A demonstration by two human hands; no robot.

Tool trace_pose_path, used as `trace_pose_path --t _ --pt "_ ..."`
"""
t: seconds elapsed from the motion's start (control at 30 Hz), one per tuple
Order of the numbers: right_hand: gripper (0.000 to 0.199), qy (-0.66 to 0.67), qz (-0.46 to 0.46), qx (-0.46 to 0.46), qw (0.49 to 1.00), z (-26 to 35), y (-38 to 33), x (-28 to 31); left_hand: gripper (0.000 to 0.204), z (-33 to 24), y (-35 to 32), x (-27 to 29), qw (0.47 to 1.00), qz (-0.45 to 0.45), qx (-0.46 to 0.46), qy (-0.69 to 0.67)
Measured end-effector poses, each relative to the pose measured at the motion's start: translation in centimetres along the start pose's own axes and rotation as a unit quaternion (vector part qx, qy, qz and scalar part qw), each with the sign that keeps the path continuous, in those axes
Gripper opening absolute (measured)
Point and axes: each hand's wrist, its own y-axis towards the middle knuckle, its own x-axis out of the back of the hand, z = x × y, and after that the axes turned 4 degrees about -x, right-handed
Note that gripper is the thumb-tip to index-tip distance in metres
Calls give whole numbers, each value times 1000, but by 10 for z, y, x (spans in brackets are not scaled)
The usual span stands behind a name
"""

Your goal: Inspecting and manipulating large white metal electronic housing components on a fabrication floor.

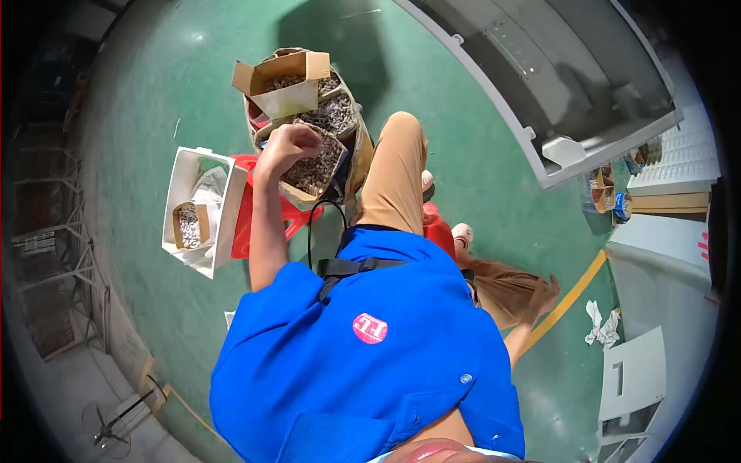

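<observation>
Over at 11 o'clock, our left hand point(289, 145) has a closed grip above the open screw boxes point(312, 166), white box point(202, 212) barely filled, right hand point(545, 296) resting open.

We see our left hand point(287, 145) closed in a fist over an open brown cardboard box of small grey metal screws point(315, 171), which sits among more such boxes point(289, 83) stacked on a red plastic stool point(245, 210). A white cardboard tray point(179, 181) holding another small box of screws point(188, 224) leans beside the stool on the green floor point(154, 100). Our right hand point(546, 295) rests on our tan-trousered knee.
</observation>
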Motion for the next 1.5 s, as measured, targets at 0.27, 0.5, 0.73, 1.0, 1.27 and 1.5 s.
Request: trace_pose_path --t 0.27,0.5,0.73,1.0,1.27,1.5 --pt "16 534 142 400 731 200 -104 132 24 -126 -5 -72 914 255 -177 -261" --pt "15 504 172 554 640 238 -130 139 41 -161 -13 -121 868 401 -192 -223" --pt "11 531 170 541 629 220 -114 157 50 -176 -22 -134 882 387 -201 -176" --pt "12 766 -59 314 558 279 36 211 42 -196 12 -175 940 131 -313 38" --pt "10 804 -10 234 546 351 90 213 24 -183 44 -180 951 79 -294 47" --pt "8 819 -19 211 533 379 101 215 22 -195 58 -169 948 55 -307 68"
